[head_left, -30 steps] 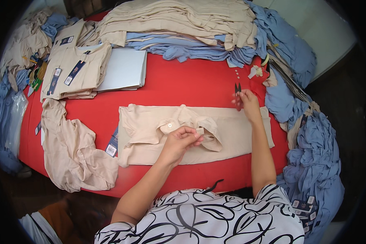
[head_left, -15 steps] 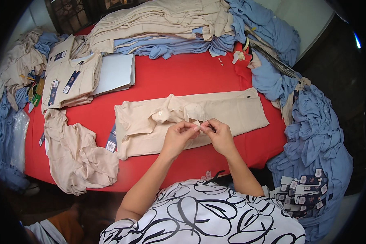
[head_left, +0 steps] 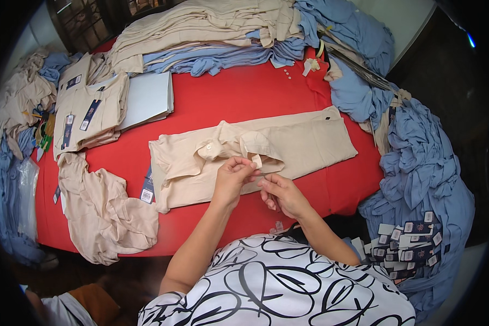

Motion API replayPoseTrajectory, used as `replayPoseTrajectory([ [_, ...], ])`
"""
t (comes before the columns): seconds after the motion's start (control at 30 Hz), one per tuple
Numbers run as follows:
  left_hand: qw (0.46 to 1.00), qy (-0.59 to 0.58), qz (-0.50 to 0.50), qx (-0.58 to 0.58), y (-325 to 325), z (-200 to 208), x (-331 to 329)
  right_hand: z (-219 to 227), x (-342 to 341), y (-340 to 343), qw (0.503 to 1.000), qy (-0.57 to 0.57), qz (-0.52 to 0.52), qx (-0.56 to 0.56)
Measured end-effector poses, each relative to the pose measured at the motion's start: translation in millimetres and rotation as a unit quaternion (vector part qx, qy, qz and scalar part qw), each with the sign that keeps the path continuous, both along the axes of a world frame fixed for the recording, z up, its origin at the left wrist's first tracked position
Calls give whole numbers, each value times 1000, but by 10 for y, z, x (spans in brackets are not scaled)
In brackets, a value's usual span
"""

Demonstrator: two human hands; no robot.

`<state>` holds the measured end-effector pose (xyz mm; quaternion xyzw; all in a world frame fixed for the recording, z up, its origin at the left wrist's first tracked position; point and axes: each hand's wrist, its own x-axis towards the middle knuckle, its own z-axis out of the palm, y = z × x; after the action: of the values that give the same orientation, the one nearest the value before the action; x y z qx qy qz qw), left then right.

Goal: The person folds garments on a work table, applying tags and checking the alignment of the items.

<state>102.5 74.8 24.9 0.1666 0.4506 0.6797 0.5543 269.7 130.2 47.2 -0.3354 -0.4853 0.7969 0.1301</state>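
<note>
- I'm seeing the red table spreading across the middle, with a beige pile lying at 12 o'clock and a blue heap hanging at 3 o'clock.
- The shirt is lying folded at the centre, its plain end pointing toward 2 o'clock.
- A loose shirt is lying crumpled at 8 o'clock.
- My left hand is working over the shirt's near edge, thumb and finger pinching the tab.
- My right hand is sitting at 4 o'clock from it, fingers curling, tips just beside the left ones; I cannot tell whether they are gripping anything.
- The tab is standing up from those left fingertips. I'm judging this step as close finger work there; the next move is probably calling for a steady left pinch and careful right fingertips, without dragging the folds.
</note>
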Motion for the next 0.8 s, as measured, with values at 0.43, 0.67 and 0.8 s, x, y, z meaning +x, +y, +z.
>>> replayPoseTrajectory([
  [0.43, 998, 51, 11, 32, 21, -79, 58, -29, -83, 45, 997, 25, -27, -64],
  [0.67, 997, 49, 35, 38, 47, -88, 109, -61, -101, 72, 996, 37, -33, -69],
  [0.8, 998, 39, 33, 36, 56, -78, 115, -86, -109, 64, 995, 45, -49, -68],
])
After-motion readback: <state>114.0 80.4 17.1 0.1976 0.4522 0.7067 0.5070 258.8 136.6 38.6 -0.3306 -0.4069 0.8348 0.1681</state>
